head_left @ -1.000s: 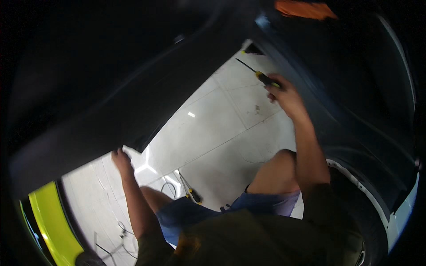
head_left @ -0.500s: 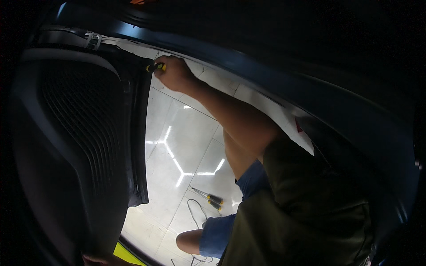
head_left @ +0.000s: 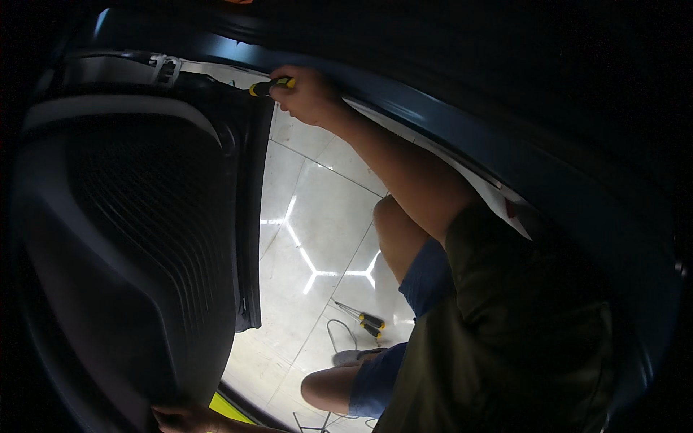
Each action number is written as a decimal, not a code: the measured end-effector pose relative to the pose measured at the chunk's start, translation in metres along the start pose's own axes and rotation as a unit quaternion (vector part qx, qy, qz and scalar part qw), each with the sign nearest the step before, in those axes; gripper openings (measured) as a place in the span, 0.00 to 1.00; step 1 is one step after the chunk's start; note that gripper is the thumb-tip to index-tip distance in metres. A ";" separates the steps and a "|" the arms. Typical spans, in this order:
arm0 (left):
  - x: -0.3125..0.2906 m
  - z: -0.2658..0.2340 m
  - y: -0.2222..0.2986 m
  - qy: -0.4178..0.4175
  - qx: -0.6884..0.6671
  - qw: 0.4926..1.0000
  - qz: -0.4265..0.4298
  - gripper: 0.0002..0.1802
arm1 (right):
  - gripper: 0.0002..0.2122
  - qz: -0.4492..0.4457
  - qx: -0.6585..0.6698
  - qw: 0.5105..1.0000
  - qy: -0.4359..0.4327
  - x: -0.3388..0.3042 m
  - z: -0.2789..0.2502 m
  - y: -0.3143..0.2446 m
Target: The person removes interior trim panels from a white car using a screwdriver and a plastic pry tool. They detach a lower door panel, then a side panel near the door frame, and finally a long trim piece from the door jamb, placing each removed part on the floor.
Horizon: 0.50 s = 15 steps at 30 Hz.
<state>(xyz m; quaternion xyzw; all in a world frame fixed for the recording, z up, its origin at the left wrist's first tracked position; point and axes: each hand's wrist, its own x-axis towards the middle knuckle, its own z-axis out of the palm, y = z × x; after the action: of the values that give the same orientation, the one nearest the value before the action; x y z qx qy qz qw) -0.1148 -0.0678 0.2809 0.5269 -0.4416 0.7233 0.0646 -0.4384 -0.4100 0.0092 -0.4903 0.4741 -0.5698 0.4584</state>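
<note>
At the top of the view, my right hand (head_left: 310, 95) is closed around the black and yellow handle of a screwdriver (head_left: 261, 88). Its handle lies along the upper corner of a dark car door panel (head_left: 144, 216) with curved ribs; the shaft and tip cannot be made out. My left hand (head_left: 184, 418) is down at the lower left, dimly lit, with its fingers at the panel's lower edge and partly hidden. A pale bracket (head_left: 164, 69) shows beside the panel's upper edge, left of the screwdriver.
Dark bodywork (head_left: 462, 137) curves across the top and right, close above my right arm. On the pale tiled floor (head_left: 310, 209) lie screwdrivers (head_left: 372, 321) and a thin cable (head_left: 333, 333), near my bent knees. A bright yellow-green piece (head_left: 229, 410) shows below the panel.
The door panel and floor have shifted to the right in view. My right hand sits a little higher and further right, still holding the screwdriver, with more of its handle visible. The left hand stays at the panel.
</note>
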 end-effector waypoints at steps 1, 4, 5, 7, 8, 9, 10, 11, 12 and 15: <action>-0.003 -0.002 -0.004 -0.032 0.040 0.999 -0.006 0.11 | 0.14 0.004 0.008 1.000 0.003 0.000 -0.003 0.002; -0.003 0.005 -0.007 0.002 -0.011 1.000 0.000 0.11 | 0.13 0.027 0.028 0.999 0.004 -0.003 -0.006 0.003; -0.005 0.004 -0.008 -0.002 0.002 1.000 -0.004 0.11 | 0.14 0.046 0.036 0.998 -0.001 -0.003 -0.006 0.001; -0.004 0.004 -0.008 -0.004 0.026 1.000 -0.006 0.11 | 0.15 0.057 0.040 0.998 0.003 -0.004 -0.006 -0.002; -0.003 0.004 -0.006 -0.001 0.017 1.000 -0.015 0.11 | 0.14 0.049 0.034 0.998 0.010 -0.004 -0.007 -0.004; -0.002 0.006 -0.003 0.002 0.008 1.000 -0.024 0.11 | 0.14 0.042 0.028 0.999 0.019 -0.005 -0.009 -0.005; -0.003 0.004 -0.005 0.007 0.005 0.999 -0.031 0.11 | 0.14 0.037 0.027 0.999 0.015 -0.008 -0.008 -0.008; -0.003 0.003 -0.007 0.004 0.008 0.999 -0.034 0.11 | 0.14 0.033 0.026 0.999 0.011 -0.011 -0.009 -0.010; -0.005 0.004 -0.008 0.000 0.008 0.999 -0.037 0.10 | 0.14 0.031 0.023 0.999 0.009 -0.015 -0.009 -0.012; -0.003 0.004 -0.012 0.020 -0.032 0.999 -0.023 0.10 | 0.13 0.040 0.026 0.999 -0.006 -0.021 -0.008 -0.016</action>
<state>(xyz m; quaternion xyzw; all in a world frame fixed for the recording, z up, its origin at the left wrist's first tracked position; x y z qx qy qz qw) -0.1041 -0.0621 0.2856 0.5203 -0.4512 0.7171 0.1069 -0.4449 -0.3863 0.0221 -0.4619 0.4755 -0.5607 0.4962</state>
